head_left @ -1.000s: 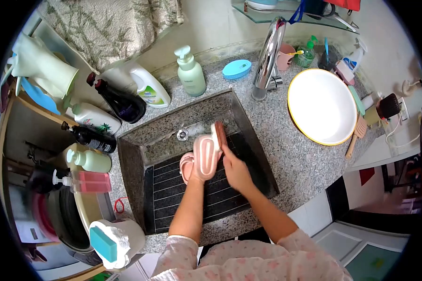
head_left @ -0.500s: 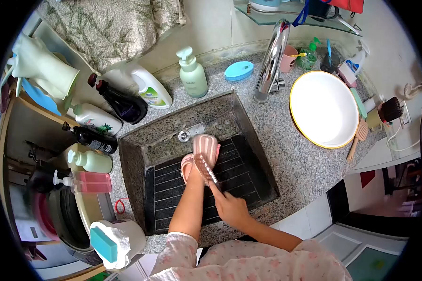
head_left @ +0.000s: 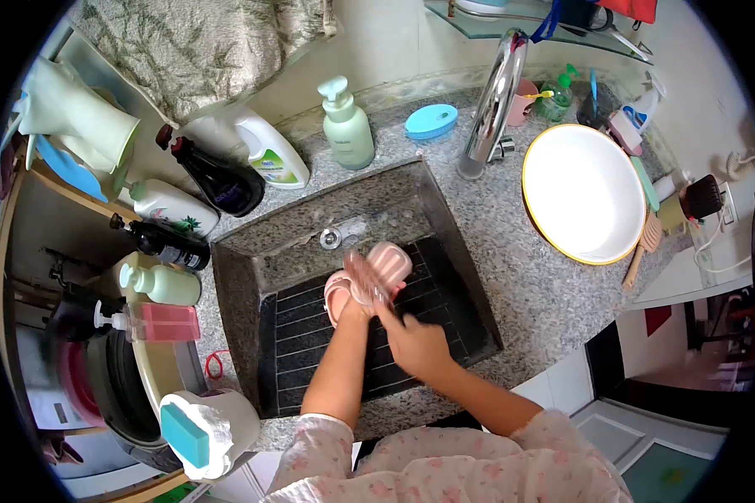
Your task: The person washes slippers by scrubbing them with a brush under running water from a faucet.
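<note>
Over the sink, my left hand holds a pink clog by its heel opening, with the ridged sole turned up. The clog and the brush hide most of those fingers. Closed around a handle, my right hand grips a scrub brush, whose head is smeared by motion and lies across the clog's sole. Both hands are above the black slatted mat on the floor of the stone sink.
A chrome faucet stands behind the sink. At the right is a white basin with a yellow rim. Several bottles line the left, including a green pump bottle. A blue sponge rests on a white tub at the front left.
The clog's sole has tilted to the right. The brush head has moved up and left across it, and my right hand has shifted slightly to the right.
</note>
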The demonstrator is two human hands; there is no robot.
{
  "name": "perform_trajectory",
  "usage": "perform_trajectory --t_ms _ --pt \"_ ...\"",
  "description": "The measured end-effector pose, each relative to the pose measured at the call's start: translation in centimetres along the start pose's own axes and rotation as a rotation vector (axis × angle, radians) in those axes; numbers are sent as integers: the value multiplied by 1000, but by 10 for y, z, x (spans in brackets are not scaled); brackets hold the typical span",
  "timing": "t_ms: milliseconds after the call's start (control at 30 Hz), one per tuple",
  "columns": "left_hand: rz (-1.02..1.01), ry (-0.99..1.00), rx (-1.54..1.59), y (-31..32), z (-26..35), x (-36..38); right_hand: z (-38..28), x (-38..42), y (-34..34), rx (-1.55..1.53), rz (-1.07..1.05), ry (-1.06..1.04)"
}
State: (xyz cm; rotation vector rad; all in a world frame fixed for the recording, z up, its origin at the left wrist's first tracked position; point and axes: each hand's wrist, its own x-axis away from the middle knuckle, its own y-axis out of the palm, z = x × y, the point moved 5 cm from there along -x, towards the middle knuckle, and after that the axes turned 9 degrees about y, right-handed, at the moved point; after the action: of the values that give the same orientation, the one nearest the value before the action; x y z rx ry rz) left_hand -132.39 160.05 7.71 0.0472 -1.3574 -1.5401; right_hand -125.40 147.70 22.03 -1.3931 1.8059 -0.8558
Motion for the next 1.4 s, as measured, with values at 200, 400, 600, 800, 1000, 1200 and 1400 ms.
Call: perform_trajectory --t_ms 200,400,600,800,1000,1200,1400 --pt "76 -83 -47 22 1 20 1 4 16 21 17 -31" --pt "86 -67 21 -16 28 -1 -12 37 8 -4 -162 22" --pt "144 21 -357 25 -9 13 -4 -16 5 -12 60 56" --pt "17 -8 22 33 13 26 -9 11 0 29 -34 22" --pt "-175 136 -369 32 20 22 6 1 -16 -446 -108 139" --pt "-29 62 37 23 6 31 31 -34 -12 -493 53 253" --pt "-99 127 -134 -31 35 -3 7 13 -15 -584 -161 212"
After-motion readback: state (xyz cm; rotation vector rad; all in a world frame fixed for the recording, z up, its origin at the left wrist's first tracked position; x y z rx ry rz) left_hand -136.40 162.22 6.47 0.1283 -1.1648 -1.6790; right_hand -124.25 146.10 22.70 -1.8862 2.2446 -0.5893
